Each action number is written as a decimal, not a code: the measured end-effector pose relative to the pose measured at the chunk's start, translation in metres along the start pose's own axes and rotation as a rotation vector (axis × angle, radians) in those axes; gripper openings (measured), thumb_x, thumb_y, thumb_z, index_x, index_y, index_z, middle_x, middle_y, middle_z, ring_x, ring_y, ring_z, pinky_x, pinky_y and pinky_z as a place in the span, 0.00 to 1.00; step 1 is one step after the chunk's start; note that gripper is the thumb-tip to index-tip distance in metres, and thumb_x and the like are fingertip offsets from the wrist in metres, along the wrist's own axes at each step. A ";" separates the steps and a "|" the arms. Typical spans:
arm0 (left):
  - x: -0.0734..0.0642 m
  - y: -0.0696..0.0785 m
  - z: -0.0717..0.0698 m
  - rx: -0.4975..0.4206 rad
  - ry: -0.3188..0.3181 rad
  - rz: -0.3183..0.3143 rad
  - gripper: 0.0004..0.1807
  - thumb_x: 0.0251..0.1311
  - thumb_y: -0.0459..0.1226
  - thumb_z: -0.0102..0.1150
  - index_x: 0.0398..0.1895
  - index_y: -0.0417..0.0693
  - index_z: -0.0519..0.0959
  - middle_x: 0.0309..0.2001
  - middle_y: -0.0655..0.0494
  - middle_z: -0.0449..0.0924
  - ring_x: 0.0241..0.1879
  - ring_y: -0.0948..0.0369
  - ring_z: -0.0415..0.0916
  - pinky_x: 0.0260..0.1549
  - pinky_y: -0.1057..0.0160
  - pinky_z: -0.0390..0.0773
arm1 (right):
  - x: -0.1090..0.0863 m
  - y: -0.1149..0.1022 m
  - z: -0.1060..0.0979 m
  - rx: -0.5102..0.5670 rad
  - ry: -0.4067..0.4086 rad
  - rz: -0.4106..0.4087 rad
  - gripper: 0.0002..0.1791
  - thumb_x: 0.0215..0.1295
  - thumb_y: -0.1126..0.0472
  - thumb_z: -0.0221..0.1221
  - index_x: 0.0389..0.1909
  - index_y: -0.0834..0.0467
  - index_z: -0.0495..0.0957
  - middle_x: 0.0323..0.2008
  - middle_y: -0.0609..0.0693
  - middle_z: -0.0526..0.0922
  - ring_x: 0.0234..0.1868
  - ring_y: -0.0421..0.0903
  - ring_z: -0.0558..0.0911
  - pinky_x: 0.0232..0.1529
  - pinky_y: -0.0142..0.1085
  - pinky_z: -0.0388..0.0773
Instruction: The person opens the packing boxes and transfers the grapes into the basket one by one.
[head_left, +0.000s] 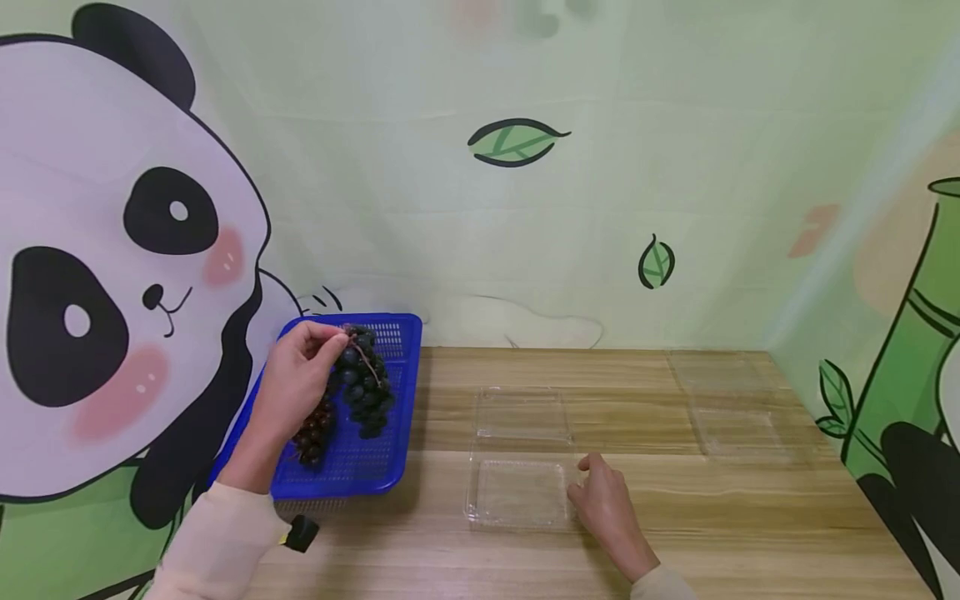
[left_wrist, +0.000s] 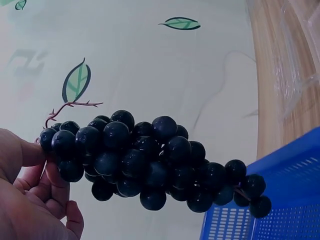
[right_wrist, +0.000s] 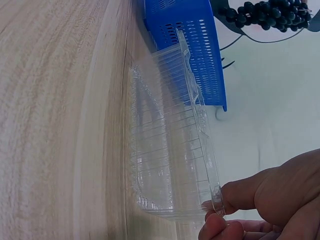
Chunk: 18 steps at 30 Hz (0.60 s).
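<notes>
My left hand (head_left: 283, 385) pinches a bunch of dark grapes (left_wrist: 145, 160) at its stem end, between thumb and fingers. The bunch hangs over the blue basket (head_left: 408, 408), and in the left wrist view its reddish stem (left_wrist: 70, 104) sticks out beside the fingers. A second, red-brown bunch of grapes (head_left: 315, 433) lies in the basket, partly behind my left hand. On the table, a clear plastic hinged box (head_left: 475, 492) stands with its lid laid back. My right hand (head_left: 606, 508) grips the box's right rim between thumb and fingers.
Another clear plastic box (head_left: 738, 432), also with its lid back, lies at the table's far right. The wooden table (head_left: 630, 375) ends at a printed backdrop (head_left: 420, 217) with a panda and leaves. A small black object (head_left: 302, 533) shows at the left sleeve.
</notes>
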<state>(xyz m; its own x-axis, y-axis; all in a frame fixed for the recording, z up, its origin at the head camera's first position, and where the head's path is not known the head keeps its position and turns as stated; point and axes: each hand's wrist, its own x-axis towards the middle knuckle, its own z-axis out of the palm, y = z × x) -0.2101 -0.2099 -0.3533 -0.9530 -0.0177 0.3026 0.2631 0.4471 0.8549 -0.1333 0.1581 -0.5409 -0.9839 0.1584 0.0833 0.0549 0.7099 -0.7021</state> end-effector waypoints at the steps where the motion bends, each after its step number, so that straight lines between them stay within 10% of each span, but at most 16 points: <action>1: -0.001 -0.001 -0.002 -0.007 0.004 -0.005 0.15 0.78 0.39 0.54 0.53 0.32 0.77 0.55 0.40 0.81 0.46 0.71 0.76 0.43 0.76 0.74 | 0.000 0.000 0.000 -0.002 0.000 0.002 0.17 0.54 0.73 0.59 0.46 0.75 0.76 0.16 0.47 0.71 0.18 0.41 0.68 0.20 0.36 0.67; 18: -0.008 -0.018 -0.023 0.063 0.070 -0.057 0.18 0.77 0.42 0.55 0.54 0.33 0.77 0.54 0.41 0.81 0.44 0.71 0.75 0.42 0.77 0.73 | 0.001 0.001 0.000 -0.011 0.003 0.015 0.18 0.53 0.73 0.60 0.46 0.74 0.77 0.17 0.47 0.72 0.18 0.42 0.69 0.21 0.37 0.69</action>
<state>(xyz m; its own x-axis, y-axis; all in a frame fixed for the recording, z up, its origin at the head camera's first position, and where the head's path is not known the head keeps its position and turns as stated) -0.2037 -0.2385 -0.3620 -0.9527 -0.1064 0.2846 0.1965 0.4987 0.8442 -0.1341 0.1587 -0.5416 -0.9824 0.1715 0.0746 0.0720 0.7149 -0.6955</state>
